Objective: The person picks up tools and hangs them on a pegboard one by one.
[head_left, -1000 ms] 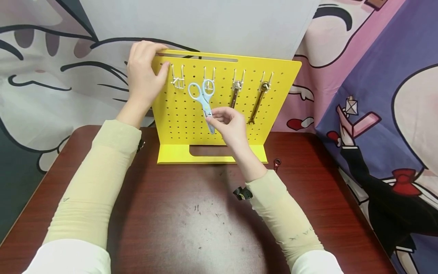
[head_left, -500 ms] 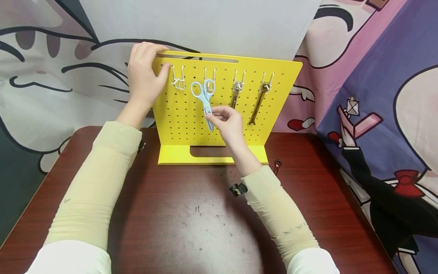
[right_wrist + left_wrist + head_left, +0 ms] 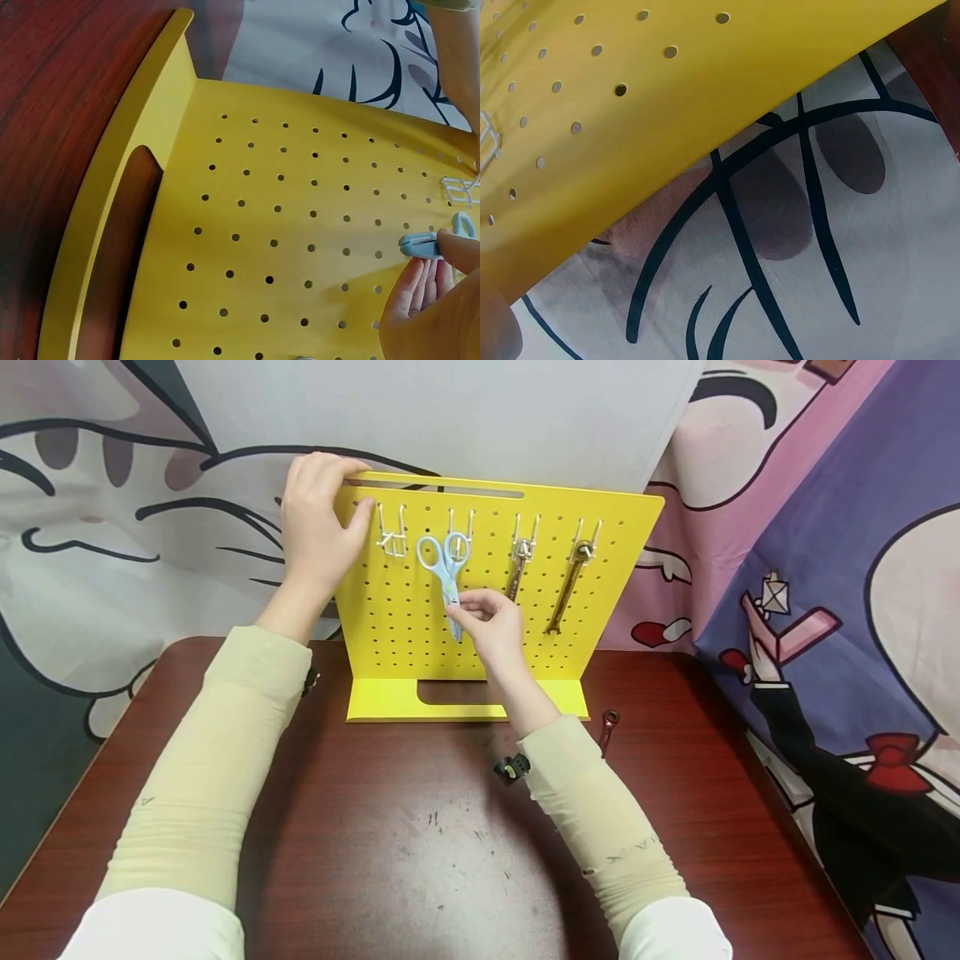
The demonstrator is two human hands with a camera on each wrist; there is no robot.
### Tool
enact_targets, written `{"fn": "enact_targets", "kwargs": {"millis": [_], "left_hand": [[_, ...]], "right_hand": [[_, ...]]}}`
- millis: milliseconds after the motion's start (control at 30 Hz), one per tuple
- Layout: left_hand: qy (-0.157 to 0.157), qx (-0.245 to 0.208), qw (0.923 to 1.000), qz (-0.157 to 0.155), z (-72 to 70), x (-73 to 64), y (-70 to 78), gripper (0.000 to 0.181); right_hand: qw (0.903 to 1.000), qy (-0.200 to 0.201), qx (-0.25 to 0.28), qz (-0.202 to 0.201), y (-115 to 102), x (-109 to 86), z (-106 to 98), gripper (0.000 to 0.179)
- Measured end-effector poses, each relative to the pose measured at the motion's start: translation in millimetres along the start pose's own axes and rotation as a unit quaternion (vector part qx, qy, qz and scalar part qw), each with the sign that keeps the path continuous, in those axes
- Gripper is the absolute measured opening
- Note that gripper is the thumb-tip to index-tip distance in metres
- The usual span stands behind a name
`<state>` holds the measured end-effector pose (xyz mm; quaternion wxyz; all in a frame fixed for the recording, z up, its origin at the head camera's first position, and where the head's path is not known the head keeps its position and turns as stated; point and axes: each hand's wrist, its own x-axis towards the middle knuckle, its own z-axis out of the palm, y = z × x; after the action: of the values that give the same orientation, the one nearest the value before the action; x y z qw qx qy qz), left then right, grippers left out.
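Note:
My right hand [image 3: 491, 622] pinches light-blue scissors [image 3: 450, 581] near the blade end, thumb in front, handle loops up. The right loop overlaps the second white wire hook [image 3: 461, 518] from the left; whether it sits on the hook, I cannot tell. In the right wrist view, the scissors' pale blue tip [image 3: 420, 245] points out past the thumb. My left hand [image 3: 322, 522] grips the top left corner of the yellow pegboard [image 3: 405, 627], thumb on its front face. Only the left thumb's tip [image 3: 496, 322] shows in the left wrist view.
Two wrenches hang from the right-hand hooks, a short one [image 3: 519, 568] and a longer one [image 3: 570, 585]. The leftmost hook [image 3: 392, 531] bears nothing. A red wrench [image 3: 608, 727] lies on the dark wooden table [image 3: 390, 827], right of the board's base. Printed cloth hangs behind.
My right hand has shifted slightly left and up with the scissors, whose lower end has risen a little. The left hand keeps its grip on the board.

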<state>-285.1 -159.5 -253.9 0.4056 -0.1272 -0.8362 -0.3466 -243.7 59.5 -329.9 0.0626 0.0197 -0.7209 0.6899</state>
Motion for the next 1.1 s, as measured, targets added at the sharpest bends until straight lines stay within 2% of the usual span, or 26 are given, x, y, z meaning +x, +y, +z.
{"fn": "enact_targets", "kwargs": {"millis": [300, 667, 1100], "left_hand": [[0.000, 0.000, 1.0000, 0.001, 0.3, -0.1, -0.1, 0.027], [0.003, -0.002, 1.0000, 0.003, 0.7, -0.6, -0.5, 0.027], [0.002, -0.001, 1.0000, 0.002, 0.4, -0.5, 0.5, 0.026]], "right_hand": [[0.9998, 0.019, 0.003, -0.006, 8.9, 8.6, 1.8, 0.018], [0.9997, 0.012, -0.020, 0.008, 11.5, 16.2, 2.2, 0.020], [0.9983, -0.003, -0.057, 0.006, 19.9, 8.3, -6.9, 0.025]]}}
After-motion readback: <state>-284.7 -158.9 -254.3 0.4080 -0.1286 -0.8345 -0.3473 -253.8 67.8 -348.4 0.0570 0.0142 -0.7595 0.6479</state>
